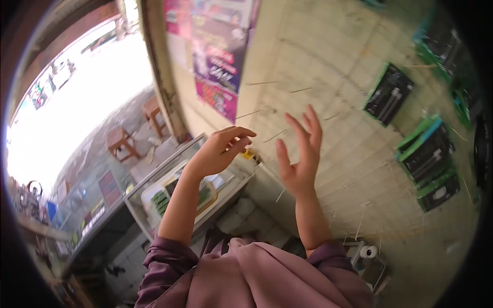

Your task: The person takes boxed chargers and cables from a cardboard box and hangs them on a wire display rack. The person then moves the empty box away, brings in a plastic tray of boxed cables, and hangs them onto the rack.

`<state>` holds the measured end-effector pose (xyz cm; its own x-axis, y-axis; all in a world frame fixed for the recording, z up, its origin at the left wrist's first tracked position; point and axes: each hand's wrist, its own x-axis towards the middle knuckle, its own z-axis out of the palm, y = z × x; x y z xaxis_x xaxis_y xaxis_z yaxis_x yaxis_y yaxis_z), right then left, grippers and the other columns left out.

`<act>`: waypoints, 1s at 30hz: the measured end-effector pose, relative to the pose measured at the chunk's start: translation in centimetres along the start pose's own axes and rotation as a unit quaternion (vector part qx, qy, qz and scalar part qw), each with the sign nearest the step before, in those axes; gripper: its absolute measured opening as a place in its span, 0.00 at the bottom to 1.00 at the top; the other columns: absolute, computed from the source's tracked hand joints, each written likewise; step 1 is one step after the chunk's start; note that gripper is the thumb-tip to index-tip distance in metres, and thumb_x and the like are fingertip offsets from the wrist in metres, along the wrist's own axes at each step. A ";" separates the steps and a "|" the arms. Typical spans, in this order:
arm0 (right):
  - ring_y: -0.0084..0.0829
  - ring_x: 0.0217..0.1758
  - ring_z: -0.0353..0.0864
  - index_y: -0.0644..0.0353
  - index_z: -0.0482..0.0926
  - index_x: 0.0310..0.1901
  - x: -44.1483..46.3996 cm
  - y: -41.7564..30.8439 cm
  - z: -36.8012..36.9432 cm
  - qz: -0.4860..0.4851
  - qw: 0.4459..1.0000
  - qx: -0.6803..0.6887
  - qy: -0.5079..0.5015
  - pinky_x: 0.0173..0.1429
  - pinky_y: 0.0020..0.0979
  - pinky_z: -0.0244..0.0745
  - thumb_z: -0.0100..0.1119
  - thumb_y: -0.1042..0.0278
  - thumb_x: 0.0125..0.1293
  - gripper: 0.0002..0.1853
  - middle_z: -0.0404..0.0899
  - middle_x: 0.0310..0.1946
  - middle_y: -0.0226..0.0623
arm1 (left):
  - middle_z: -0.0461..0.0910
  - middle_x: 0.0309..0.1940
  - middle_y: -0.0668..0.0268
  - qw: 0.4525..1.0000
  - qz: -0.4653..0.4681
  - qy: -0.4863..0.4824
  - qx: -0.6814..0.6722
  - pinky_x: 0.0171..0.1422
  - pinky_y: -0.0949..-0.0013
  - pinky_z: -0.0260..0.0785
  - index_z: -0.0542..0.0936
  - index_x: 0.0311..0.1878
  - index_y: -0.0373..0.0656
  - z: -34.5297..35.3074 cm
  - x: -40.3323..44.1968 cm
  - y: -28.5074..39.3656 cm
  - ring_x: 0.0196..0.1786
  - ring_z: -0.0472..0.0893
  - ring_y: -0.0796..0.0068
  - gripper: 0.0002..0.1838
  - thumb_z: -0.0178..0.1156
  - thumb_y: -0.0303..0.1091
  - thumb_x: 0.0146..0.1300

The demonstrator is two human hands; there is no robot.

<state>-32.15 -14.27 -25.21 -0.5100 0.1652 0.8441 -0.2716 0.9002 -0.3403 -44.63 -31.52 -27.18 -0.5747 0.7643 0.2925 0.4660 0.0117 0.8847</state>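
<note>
On the cream wall [318, 46], black-and-green flat packets [389, 95] hang right, purple-pink paper posters [220, 49] left. Near left, a pale-framed glass surface [165, 166] holds a white rectangular tray [149, 194]; beyond it stand brown wooden stools [121, 137].

The hooks [275, 136] are greyish, the wall [277, 46] a pale cream smudged with darker patches. The posters [221, 59] mix pink, purple and white; the packets [389, 95] are black with green edges. The sleeves [168, 264] are plain plum, the draped cloth [267, 282] dusty mauve, the stools [120, 137] reddish brown.
</note>
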 end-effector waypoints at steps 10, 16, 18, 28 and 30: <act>0.50 0.70 0.67 0.50 0.74 0.64 -15.1 -2.3 23.9 0.031 0.862 0.075 -0.501 0.70 0.51 0.61 0.63 0.54 0.63 0.28 0.66 0.67 0.53 | 0.85 0.37 0.59 0.873 -0.418 0.220 0.122 0.44 0.68 0.75 0.81 0.48 0.36 -2.2 -23.8 -23.7 0.38 0.84 0.70 0.17 0.62 0.42 0.67; 0.44 0.67 0.71 0.50 0.75 0.63 -22.8 -1.3 37.4 -0.063 0.770 0.064 -0.632 0.70 0.48 0.61 0.64 0.51 0.62 0.28 0.74 0.61 0.43 | 0.86 0.32 0.53 0.793 -0.547 0.260 -0.067 0.45 0.64 0.76 0.82 0.44 0.30 5.1 -32.1 -34.6 0.36 0.86 0.64 0.25 0.63 0.48 0.63; 0.43 0.69 0.69 0.53 0.72 0.65 -25.1 -1.0 41.6 -0.103 0.791 0.090 -0.596 0.72 0.50 0.59 0.64 0.49 0.62 0.32 0.73 0.62 0.44 | 0.82 0.48 0.56 0.772 -0.555 0.285 -0.125 0.48 0.66 0.78 0.75 0.56 0.31 7.7 -32.5 -37.7 0.49 0.84 0.68 0.25 0.61 0.45 0.69; 0.39 0.79 0.56 0.52 0.60 0.74 -28.0 -0.9 48.2 -0.130 0.722 -0.024 -0.679 0.80 0.62 0.31 0.64 0.16 0.37 0.65 0.64 0.72 0.41 | 0.81 0.45 0.59 0.557 -0.427 0.570 -0.428 0.51 0.63 0.77 0.71 0.59 0.30 9.2 -29.7 -39.0 0.49 0.82 0.70 0.24 0.61 0.40 0.70; 0.38 0.76 0.61 0.53 0.69 0.69 -27.7 -0.7 48.2 -0.113 0.738 0.007 -0.666 0.81 0.61 0.31 0.66 0.18 0.39 0.59 0.71 0.66 0.40 | 0.81 0.45 0.59 0.552 -0.437 0.577 -0.413 0.51 0.65 0.76 0.72 0.57 0.30 9.4 -29.9 -39.5 0.48 0.81 0.71 0.23 0.62 0.40 0.70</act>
<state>-57.12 -38.92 -68.34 -0.7976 -0.5382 -0.2723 -0.4754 0.8388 -0.2653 -39.56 -48.77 -74.24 -0.6049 -0.2270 -0.7633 -0.5216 -0.6114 0.5951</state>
